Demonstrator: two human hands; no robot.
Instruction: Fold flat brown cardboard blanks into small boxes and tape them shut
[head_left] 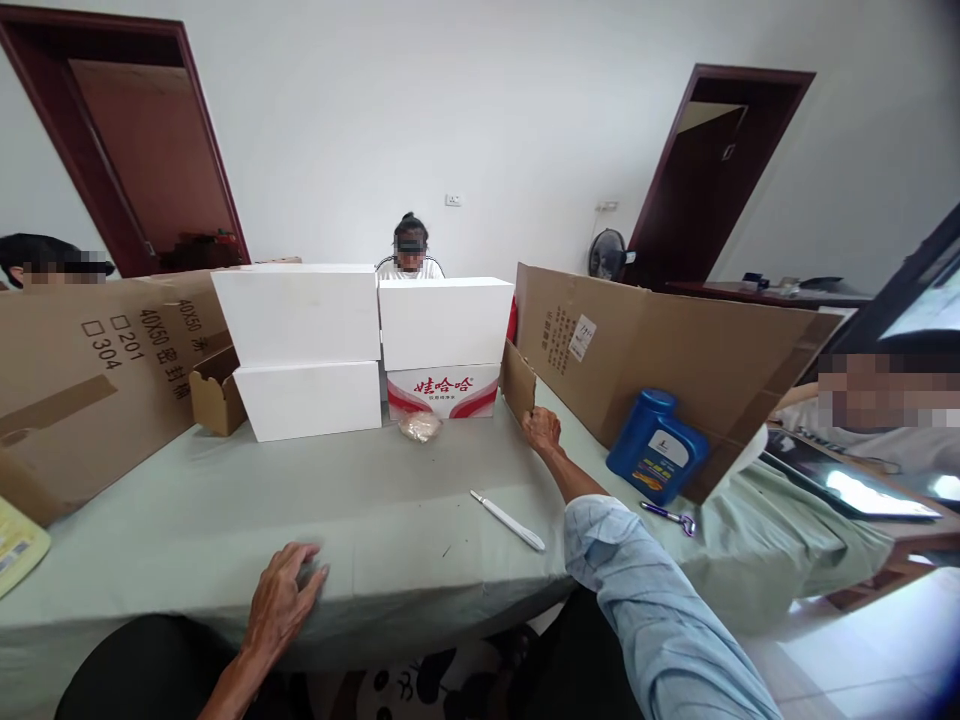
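My right hand (541, 430) is closed on the near edge of an upright piece of cardboard (519, 383), to the right of the stacked boxes. At the table's front edge, my left hand (283, 596) rests with its fingers stretched and a little bent, holding nothing. Between the two hands lies a white craft knife (508, 521), slim and pen-like; its exact kind is hard to make out. A crumpled clear plastic bundle (420, 427) sits before a white box with red print (442, 390).
White boxes (307, 400) stand stacked at the back. Large cardboard panels (97, 380) flank the table (360, 520) left and right. A blue oil jug (657, 447) and a purple pen (667, 516) are at the right, a yellow container (19, 545) at the left. Other people sit around.
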